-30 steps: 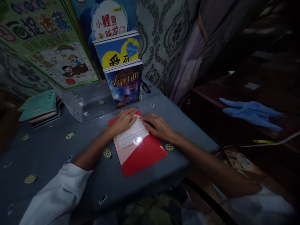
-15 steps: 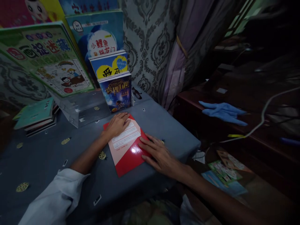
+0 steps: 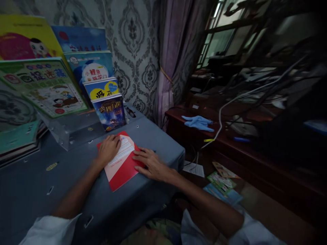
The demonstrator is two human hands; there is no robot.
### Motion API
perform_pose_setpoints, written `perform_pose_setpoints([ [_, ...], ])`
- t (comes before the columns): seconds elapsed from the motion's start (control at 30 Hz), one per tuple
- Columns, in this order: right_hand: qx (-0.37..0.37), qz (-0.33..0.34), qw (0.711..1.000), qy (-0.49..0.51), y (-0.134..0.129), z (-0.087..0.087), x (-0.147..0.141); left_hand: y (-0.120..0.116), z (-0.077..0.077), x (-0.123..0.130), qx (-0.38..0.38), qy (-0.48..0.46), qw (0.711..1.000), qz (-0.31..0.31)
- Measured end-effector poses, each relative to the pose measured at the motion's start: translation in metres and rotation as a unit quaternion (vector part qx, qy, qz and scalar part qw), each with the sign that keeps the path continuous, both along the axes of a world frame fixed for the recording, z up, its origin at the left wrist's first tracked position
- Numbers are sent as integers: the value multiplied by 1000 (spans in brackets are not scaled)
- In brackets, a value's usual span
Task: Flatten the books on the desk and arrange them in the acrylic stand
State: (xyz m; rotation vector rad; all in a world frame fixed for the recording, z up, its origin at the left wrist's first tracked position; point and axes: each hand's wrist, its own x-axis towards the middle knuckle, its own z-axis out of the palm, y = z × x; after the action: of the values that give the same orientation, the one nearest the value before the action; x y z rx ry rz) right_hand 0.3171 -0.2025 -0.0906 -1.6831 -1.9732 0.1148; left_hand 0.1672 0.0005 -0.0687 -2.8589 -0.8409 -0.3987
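Note:
A red and pink book [image 3: 121, 173] with a block of printed text lies flat on the table, near its right front corner. My left hand [image 3: 109, 148] rests on the book's upper left part, fingers stretched over the cover. Across the right edge lies my right hand [image 3: 150, 163], its fingers spread and the fingertips on the cover. Neither hand grips the book. Just beyond it, a dark blue book [image 3: 109, 112] stands at the front of a clear acrylic rack [image 3: 66, 132].
More picture books, such as a green one [image 3: 53, 90], lean in the rack. A stack of books [image 3: 19, 139] lies at the left. Glasses [image 3: 130, 112] sit behind the rack. Right of the table are a blue glove [image 3: 198, 123], a white cable [image 3: 221, 119] and booklets [image 3: 222, 183] on the floor.
The camera view has swung right and up, so everything sits further left in the picture. Both hands still lie on the red book in much the same places.

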Motion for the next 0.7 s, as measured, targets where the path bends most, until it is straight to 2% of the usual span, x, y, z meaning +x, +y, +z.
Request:
perform_pose_setpoints([
  [0.17,-12,-12,1000,-1,-1,1,-1,4,-7,-6,-29,-31,999,-26],
  [0.47,-20,-3,1000,1,-3,5,0,3,-9,-3,-24,-40,999,-17],
  [0.7,-15,-2,1000,2,-1,-1,3,2,-8,-2,-31,-38,999,-9],
])
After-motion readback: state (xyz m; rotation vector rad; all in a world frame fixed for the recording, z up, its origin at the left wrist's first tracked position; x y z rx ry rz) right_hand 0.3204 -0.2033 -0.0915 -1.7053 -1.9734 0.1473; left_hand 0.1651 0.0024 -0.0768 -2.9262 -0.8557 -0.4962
